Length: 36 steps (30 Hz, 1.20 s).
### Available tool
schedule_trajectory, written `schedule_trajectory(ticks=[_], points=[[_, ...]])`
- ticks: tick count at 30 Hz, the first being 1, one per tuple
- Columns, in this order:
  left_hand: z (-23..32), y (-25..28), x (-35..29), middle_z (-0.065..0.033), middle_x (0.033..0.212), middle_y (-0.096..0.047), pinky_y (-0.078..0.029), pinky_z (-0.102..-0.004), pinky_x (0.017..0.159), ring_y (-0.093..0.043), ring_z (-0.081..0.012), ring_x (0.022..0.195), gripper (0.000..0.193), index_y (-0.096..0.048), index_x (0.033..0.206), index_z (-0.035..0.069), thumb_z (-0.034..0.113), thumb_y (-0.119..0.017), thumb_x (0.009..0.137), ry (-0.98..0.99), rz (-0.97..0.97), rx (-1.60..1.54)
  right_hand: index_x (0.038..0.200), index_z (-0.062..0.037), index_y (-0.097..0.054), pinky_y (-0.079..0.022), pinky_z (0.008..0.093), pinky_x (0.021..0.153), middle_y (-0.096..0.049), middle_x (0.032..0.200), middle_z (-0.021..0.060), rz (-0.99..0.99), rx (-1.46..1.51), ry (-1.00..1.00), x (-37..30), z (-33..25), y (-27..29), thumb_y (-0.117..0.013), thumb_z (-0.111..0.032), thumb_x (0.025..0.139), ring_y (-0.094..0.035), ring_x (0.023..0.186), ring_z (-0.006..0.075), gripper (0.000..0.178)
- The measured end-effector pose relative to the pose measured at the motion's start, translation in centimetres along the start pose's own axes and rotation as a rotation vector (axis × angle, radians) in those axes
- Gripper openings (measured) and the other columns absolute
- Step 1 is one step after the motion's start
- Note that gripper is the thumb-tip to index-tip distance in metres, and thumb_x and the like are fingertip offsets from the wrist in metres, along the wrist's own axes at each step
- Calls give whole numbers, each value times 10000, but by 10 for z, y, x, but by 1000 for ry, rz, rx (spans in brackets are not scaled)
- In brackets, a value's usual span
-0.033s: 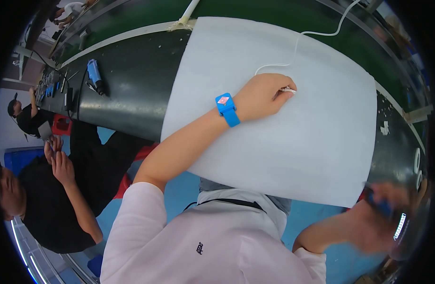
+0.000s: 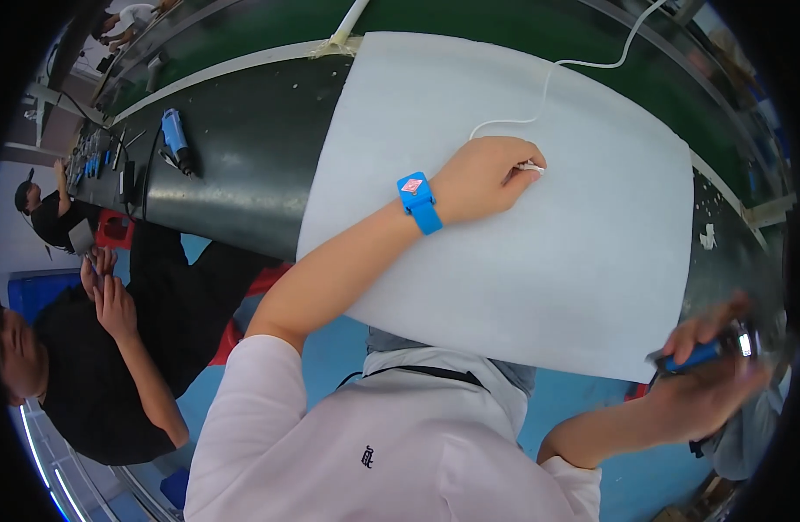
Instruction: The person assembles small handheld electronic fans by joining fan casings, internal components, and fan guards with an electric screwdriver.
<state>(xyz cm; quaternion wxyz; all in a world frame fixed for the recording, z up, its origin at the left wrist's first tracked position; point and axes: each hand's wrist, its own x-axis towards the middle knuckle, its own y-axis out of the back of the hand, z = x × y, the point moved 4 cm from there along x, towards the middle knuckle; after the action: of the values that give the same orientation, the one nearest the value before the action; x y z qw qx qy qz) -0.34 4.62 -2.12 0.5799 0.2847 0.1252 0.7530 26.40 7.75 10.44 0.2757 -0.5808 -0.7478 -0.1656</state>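
My left hand [image 2: 487,178], a blue wrist strap [image 2: 419,202] round its wrist, rests on a white sheet [image 2: 591,252]. Its thumb and fingers pinch the small white end of a cable [image 2: 530,165]. The white cord [image 2: 513,119] comes out behind the hand and runs over the far edge. At the lower right, off the sheet, my right hand [image 2: 700,404] is smeared by motion. Just above it is a blue and black object [image 2: 700,355] with a shiny part, and blurred fingers touch it. Whether those fingers are mine or another person's is unclear.
A blue power screwdriver [image 2: 176,139] lies on the dark table [image 2: 243,165] left of the sheet, with several hand tools [image 2: 91,157] farther off. A person in black [image 2: 78,374] sits close on the left. White scraps [image 2: 708,235] lie at the right.
The left hand has stayed put on the cable end. The right hand has shifted slightly rightward and up, and the blue and black object shows more clearly.
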Motion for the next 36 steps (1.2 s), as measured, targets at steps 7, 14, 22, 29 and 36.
schedule_trajectory(ticks=[7, 14, 22, 29, 36], points=[[-4, -6, 0, -149, 831, -644, -484, -355, 648, -605, -285, 694, 135, -631, 926, 13, 108, -556, 865, -106, 64, 22, 1219, 76, -413, -469, 399, 784, -525, 983, 118, -140, 199, -505, -46, 47, 35, -469, -641, 864, -556, 787, 216, 801], [0, -4, 1, -118, 778, -618, -465, -287, 622, -555, -206, 634, 146, -625, 962, 14, 109, -574, 865, 15, -18, 3, 1327, 38, -377, -459, 223, 535, -513, 1034, 100, -181, 91, -821, -102, 61, 64, -447, -249, 985, -473, 824, 119, 452], [-5, -8, -1, -103, 781, -616, -449, -262, 615, -532, -158, 632, 157, -619, 976, 1, 111, -578, 871, -30, -15, -12, 1299, 39, -429, -473, 254, 774, -617, 1003, 124, 43, -841, 36, -80, 2, 89, -593, -83, 904, -583, 855, 154, 445], [0, -9, -5, -97, 783, -607, -451, -247, 623, -542, -148, 658, 136, -613, 965, -11, 81, -562, 877, -31, -36, 6, 1223, 42, -528, -445, 270, 823, -612, 1000, 148, -220, -1120, -269, -69, 34, 80, -597, -106, 898, -574, 906, 171, 364], [-4, -8, -4, -58, 885, -633, -449, -205, 718, -577, -99, 798, 157, -623, 1016, -13, 81, -568, 903, 27, -94, 47, 1194, 96, -527, -460, 274, 807, -609, 1040, 154, -219, -1128, -330, -63, 49, 88, -616, -133, 898, -566, 910, 149, 385]])
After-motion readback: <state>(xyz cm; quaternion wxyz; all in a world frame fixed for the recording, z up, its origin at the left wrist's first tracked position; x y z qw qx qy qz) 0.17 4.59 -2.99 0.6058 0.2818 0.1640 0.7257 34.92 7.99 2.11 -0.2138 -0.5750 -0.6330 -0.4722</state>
